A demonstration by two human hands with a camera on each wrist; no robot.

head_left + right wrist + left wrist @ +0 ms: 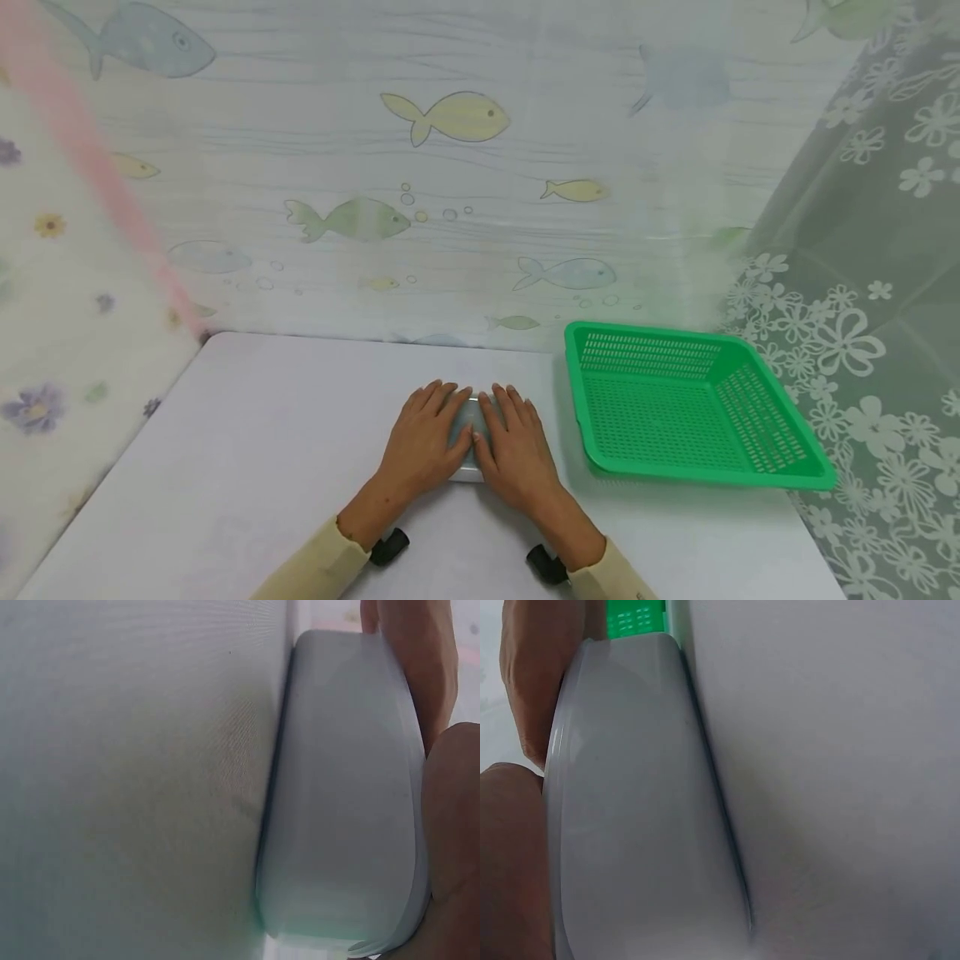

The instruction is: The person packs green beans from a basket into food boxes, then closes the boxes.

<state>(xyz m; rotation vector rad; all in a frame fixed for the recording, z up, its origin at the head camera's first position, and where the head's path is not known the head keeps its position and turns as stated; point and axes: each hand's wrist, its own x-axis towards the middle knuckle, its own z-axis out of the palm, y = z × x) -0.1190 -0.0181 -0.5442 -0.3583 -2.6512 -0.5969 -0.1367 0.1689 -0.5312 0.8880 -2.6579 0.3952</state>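
A low box-shaped container with rounded corners [468, 475] sits on the white table, with a greyish top and pale sides. Across its top lie both hands, palms down, mostly hiding it in the head view. My left hand [423, 437] rests on the left half, fingers extended toward the far edge. On the right half rests my right hand [517, 450], also with fingers extended. The thumbs come close together near the middle. Both wrist views show the smooth side wall of the container [645, 795], with a dark line along its base at the table.
A green plastic basket [690, 479] with slotted walls stands on the table [225, 467] to the right of the hands. Behind the table hangs a fish-patterned sheet [450, 275]. Floral fabric [45, 333] borders the left, and a lace-patterned curtain [885, 350] the right.
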